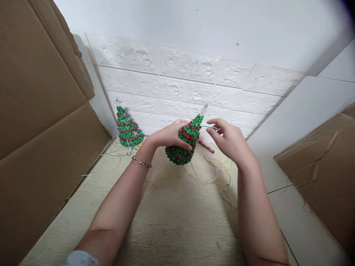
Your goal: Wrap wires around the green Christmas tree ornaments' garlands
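Note:
My left hand (172, 135) is wrapped round a small green Christmas tree (181, 155) trimmed with red garland and topped by a silver star (204, 109). The tree leans a little to the right, its left side partly covered by my fingers. On the other side, my right hand (226, 138) is closed in a pinch on a thin, light bluish wire (205, 126) that runs to the upper part of the tree. A second tree (128, 131), also green with red garland and a silver star, stands at the left by the wall.
White and yellow strands (222, 171) lie loose on the wooden tabletop (172, 221) at the right, near a red patterned stick (206, 146). More strands (116, 155) lie under the left tree. Cardboard (41, 111) flanks the left, more cardboard (321, 166) the right; a white brick-pattern wall (166, 87) stands behind.

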Demonstrator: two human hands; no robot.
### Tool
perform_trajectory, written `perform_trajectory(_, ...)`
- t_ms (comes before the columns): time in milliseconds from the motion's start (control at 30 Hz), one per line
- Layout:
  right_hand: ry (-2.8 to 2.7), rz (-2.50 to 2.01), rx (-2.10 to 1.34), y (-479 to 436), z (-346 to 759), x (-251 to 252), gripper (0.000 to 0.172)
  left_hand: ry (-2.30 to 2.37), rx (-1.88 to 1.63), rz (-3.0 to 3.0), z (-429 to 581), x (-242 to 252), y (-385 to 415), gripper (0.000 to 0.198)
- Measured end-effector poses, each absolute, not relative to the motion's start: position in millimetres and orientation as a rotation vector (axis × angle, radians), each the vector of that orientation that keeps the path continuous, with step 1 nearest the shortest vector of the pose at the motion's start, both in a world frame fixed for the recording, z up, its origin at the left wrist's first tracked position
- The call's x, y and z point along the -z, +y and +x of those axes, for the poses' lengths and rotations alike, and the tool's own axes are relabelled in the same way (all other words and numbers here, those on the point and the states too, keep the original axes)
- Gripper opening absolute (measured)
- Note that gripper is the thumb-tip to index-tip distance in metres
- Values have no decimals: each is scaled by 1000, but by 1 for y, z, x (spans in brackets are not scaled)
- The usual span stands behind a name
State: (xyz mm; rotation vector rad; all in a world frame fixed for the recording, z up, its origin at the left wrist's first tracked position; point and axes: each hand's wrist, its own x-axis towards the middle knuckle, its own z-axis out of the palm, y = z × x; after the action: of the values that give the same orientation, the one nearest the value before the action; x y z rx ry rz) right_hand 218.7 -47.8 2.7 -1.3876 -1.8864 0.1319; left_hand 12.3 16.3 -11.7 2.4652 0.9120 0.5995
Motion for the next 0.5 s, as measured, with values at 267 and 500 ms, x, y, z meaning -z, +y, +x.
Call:
perform_trajectory(267, -1727, -1231, -323, -44, 228, -5, 19, 901, -592, 2446, 10, 8, 14, 76)
perform_trajectory(500, -1649, -1053, -677, -26, 208, 0, 19, 899, -608, 2380, 8, 9, 19, 76)
